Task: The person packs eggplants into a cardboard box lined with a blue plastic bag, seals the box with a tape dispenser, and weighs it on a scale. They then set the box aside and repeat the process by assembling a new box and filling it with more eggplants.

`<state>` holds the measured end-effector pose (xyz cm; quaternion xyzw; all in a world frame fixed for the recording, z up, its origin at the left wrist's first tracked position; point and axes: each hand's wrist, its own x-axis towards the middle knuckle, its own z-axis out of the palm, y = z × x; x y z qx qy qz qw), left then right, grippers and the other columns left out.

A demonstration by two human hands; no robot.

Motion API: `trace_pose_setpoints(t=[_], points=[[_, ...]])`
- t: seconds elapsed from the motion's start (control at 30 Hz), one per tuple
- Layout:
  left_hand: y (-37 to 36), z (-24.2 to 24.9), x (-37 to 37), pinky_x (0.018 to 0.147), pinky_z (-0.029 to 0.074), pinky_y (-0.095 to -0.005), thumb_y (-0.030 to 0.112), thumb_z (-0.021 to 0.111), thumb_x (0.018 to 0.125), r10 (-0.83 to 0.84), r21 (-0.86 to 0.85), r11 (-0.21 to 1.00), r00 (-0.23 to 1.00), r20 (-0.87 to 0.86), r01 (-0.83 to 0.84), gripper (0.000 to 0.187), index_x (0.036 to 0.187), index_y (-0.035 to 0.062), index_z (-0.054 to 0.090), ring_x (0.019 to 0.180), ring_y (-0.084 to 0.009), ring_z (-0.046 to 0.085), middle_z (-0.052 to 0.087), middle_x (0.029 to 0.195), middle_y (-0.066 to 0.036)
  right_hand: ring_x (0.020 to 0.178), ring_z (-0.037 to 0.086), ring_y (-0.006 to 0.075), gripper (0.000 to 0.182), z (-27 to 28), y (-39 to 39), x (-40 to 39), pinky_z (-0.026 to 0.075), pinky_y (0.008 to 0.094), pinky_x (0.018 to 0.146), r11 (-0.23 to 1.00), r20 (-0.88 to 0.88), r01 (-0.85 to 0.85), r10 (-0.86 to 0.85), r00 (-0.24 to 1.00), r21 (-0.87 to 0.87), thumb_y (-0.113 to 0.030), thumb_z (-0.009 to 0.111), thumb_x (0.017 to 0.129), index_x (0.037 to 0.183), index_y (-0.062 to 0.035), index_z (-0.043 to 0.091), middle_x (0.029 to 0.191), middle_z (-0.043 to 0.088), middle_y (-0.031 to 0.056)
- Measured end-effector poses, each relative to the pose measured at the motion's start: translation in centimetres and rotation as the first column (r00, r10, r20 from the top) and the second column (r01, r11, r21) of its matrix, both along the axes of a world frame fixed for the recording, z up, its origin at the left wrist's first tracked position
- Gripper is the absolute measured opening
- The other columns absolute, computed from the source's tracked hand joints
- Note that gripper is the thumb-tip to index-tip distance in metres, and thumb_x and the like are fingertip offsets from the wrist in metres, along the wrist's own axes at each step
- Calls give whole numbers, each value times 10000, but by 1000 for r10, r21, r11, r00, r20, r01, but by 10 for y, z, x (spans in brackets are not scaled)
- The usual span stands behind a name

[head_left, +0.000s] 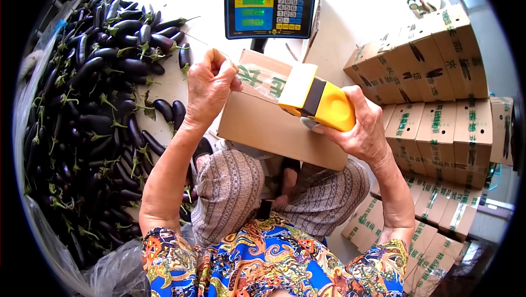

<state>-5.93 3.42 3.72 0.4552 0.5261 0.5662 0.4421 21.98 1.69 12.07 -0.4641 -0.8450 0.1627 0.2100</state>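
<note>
A closed brown cardboard box (279,133) stands in front of my knees. My right hand (364,124) grips a yellow tape dispenser (334,112) with a black band, holding it over the box's right side. Clear packing tape with green print (262,81) shows along the top of the box, between the dispenser and my left hand. Fingers pinched together, my left hand (213,81) is at the tape's left end, by the far left corner of the box.
A digital scale display (269,13) stands behind the box. Many eggplants (98,116) are heaped at the left beside clear plastic sheeting (109,275). Cardboard boxes with green printed tape (438,133) are stacked at the right.
</note>
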Motion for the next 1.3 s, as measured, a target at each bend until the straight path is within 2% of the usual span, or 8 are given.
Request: trace_pose_setpoints(t=[0.07,0.37,0.47,0.77,0.8,0.83,0.93,1.3], points=[[-3,-10,-7,551,533,-228,28,552,922,21,-2,1000,998,-51,-21,112,825,13,500,583,-91,610,574,714,-29,805,722,347,618,4,2,-5,604,401,707,999,67,-25,23,997,21,-407,872,705,1091,-59,538,884,698,172],[1,-27,-39,513,535,-263,45,605,860,189,78,981,953,-236,-175,127,779,-2,519,551,-125,655,615,620,-69,819,722,343,637,10,8,-23,603,407,716,998,105,-48,50,993,-28,-453,859,712,1084,-55,529,863,691,175],[-3,-27,-48,530,551,-229,-13,558,859,170,81,985,945,-280,-153,100,791,10,488,569,-58,570,572,678,-23,805,723,339,644,16,12,-29,603,403,706,997,162,-71,74,984,-25,-467,853,715,1086,-52,528,858,690,175],[-7,-47,-53,528,543,-234,24,555,912,158,2,987,983,-90,-158,141,804,17,464,564,-61,560,549,676,-22,774,720,338,677,24,17,-47,604,404,689,995,305,-89,95,948,-36,-505,834,724,1109,-37,530,842,683,177],[-6,-51,-54,523,538,-234,24,553,916,155,-7,988,984,-86,-156,145,802,18,464,561,-68,568,554,680,-28,778,721,335,682,25,17,-50,605,403,690,996,331,-78,89,940,-45,-507,833,723,1112,-36,530,844,683,178],[-5,-53,-55,523,537,-235,24,554,917,157,-3,987,984,-83,-158,145,802,18,465,560,-71,572,556,680,-30,816,692,362,647,28,15,-54,574,413,720,993,317,-17,52,947,-113,-415,879,683,1078,-46,524,897,663,174],[-5,-61,-61,522,534,-237,26,557,918,146,-8,989,987,-70,-147,144,804,17,469,557,-77,579,565,681,-36,784,716,342,686,31,19,-57,601,408,689,992,341,-86,114,933,-94,-503,836,719,1110,-30,529,870,678,195],[-5,-79,-86,507,520,-231,50,585,911,201,-65,975,966,-164,-214,158,794,14,485,550,-87,605,567,649,-28,794,684,376,655,36,18,-70,578,422,692,992,398,-57,97,912,-109,-439,877,673,1057,-39,528,876,649,179]])
